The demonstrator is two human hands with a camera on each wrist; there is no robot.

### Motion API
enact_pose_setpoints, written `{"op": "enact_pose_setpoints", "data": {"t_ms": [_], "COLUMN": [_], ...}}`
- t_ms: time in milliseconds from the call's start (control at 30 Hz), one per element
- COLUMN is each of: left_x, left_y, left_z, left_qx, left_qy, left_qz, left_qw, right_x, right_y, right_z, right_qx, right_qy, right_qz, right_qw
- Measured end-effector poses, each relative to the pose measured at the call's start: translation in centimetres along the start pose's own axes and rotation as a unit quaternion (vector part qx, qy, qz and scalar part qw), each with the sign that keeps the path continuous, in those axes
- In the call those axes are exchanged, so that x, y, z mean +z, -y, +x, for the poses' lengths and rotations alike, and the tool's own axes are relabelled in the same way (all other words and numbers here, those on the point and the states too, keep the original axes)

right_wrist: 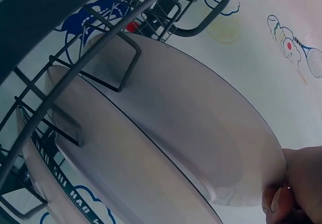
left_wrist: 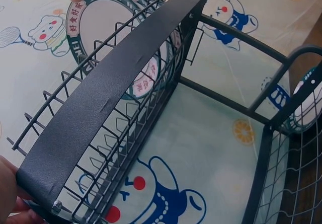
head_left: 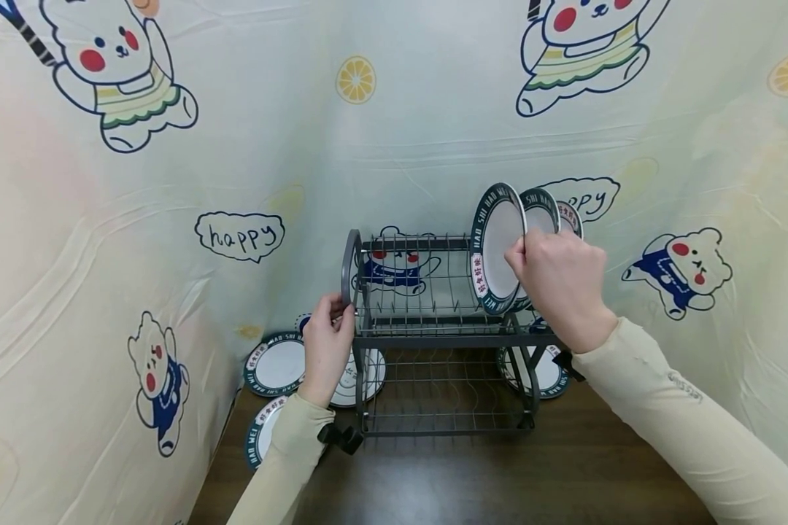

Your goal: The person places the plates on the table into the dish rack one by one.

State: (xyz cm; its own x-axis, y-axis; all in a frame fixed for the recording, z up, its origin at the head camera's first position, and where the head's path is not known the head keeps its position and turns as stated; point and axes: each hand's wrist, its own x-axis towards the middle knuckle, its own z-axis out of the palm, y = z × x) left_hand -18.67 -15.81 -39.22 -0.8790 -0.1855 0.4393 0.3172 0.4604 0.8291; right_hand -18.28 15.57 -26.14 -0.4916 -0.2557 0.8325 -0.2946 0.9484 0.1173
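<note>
In the head view, the right hand (head_left: 561, 281) pinches the rim of the held plate (head_left: 495, 248) between its fingers, at the upper tier (head_left: 403, 321) of the dish rack (head_left: 433, 341); a slackened pinch could tip it into the neighbouring plates (head_left: 540, 208); the left hand (head_left: 328, 343) has its fingers curled round the end frame (head_left: 346, 270); a slip there might let the rack skid. In the left wrist view, the upper tier has plates standing on edge; in the right wrist view, wire loops (right_wrist: 130, 70) cross the held plate; its edge could snag.
</note>
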Motion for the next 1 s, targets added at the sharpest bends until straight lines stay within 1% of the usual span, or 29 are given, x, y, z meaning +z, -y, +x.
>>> {"op": "enact_pose_setpoints", "data": {"t_ms": [133, 333, 500, 833, 1000], "left_x": [-0.1, -0.1, -0.1, -0.1, -0.1], "left_y": [-0.1, -0.1, 0.0, 0.1, 0.1], "left_z": [0.0, 0.0, 0.0, 0.0, -0.1], "left_qx": [0.0, -0.005, -0.004, -0.002, -0.002], "left_qy": [0.001, 0.002, 0.002, 0.0, 0.0], "left_qz": [-0.001, 0.001, 0.001, -0.003, -0.007], "left_qw": [1.0, 1.0, 1.0, 1.0, 1.0], "right_x": [0.2, 0.4, 0.5, 1.0, 1.2], "right_y": [0.0, 0.1, 0.2, 0.4, 0.4], "right_z": [-0.2, -0.3, -0.3, -0.3, -0.3], "right_qx": [0.002, 0.003, 0.003, 0.004, 0.005], "right_qy": [0.015, 0.015, 0.023, 0.008, 0.017], "right_qz": [-0.006, -0.008, -0.013, -0.017, -0.028], "right_qw": [0.9999, 0.9998, 0.9996, 0.9998, 0.9995]}}
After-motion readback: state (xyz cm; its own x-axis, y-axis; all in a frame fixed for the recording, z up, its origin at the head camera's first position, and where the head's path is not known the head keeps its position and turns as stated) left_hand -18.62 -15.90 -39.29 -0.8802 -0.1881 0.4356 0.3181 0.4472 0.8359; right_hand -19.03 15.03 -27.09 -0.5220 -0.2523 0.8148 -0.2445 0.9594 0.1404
